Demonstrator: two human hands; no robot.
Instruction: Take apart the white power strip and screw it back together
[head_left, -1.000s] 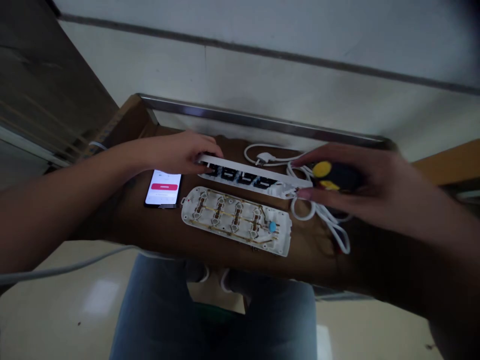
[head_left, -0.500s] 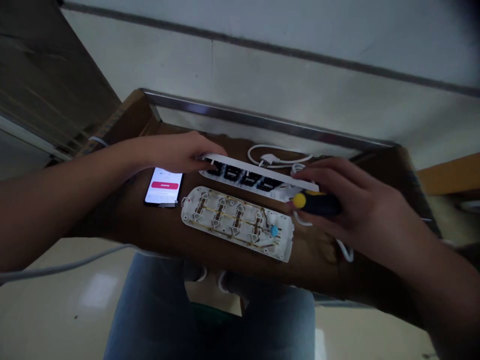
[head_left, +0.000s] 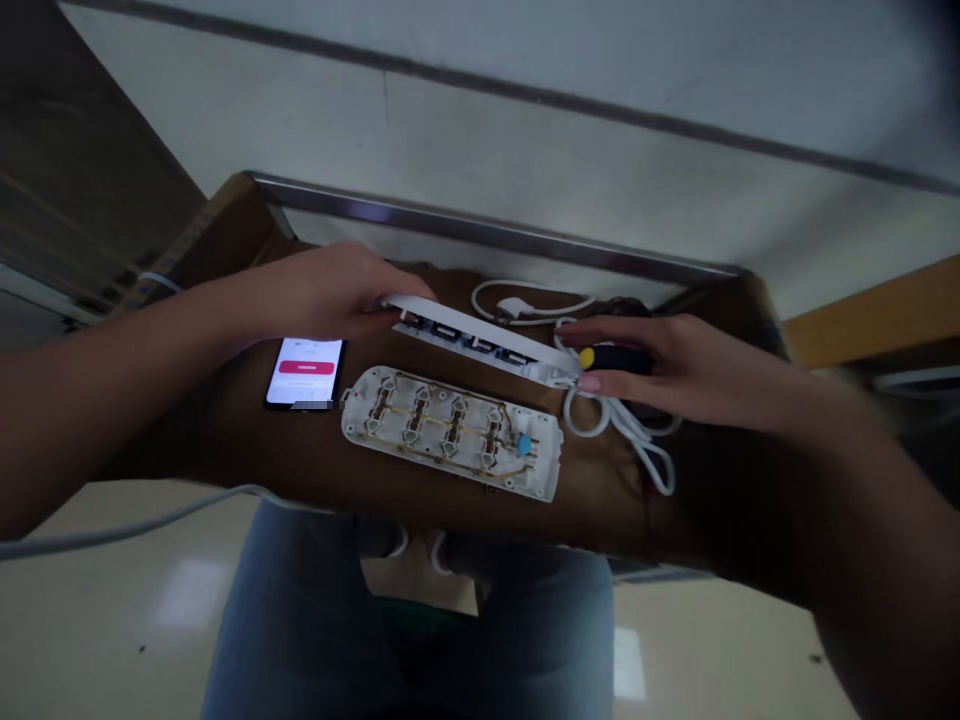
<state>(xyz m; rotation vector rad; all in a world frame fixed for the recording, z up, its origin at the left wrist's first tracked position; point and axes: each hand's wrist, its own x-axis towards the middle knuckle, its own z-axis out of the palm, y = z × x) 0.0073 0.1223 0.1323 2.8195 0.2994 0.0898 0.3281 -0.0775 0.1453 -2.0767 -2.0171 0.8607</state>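
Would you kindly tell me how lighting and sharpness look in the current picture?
Head view: dim overall, darkest toward the right end of the brown table; head view: the phone glows brightly, and glare patches the floor; head view: the open power strip half is fairly legible, but details inside the held cover look soft.

Power-strip base (head_left: 450,395) with brass-coloured contacts (head_left: 452,428) and a blue component (head_left: 523,444), lying on a brown surface (head_left: 217,440). Beyond the base, the left hand (head_left: 352,290) grips a tilted white casing (head_left: 480,328); the right hand (head_left: 690,360), at the casing's other end, holds a yellow-and-dark tool (head_left: 622,360). Left of the base, a lit phone (head_left: 304,380); right, looped white cord (head_left: 634,435).
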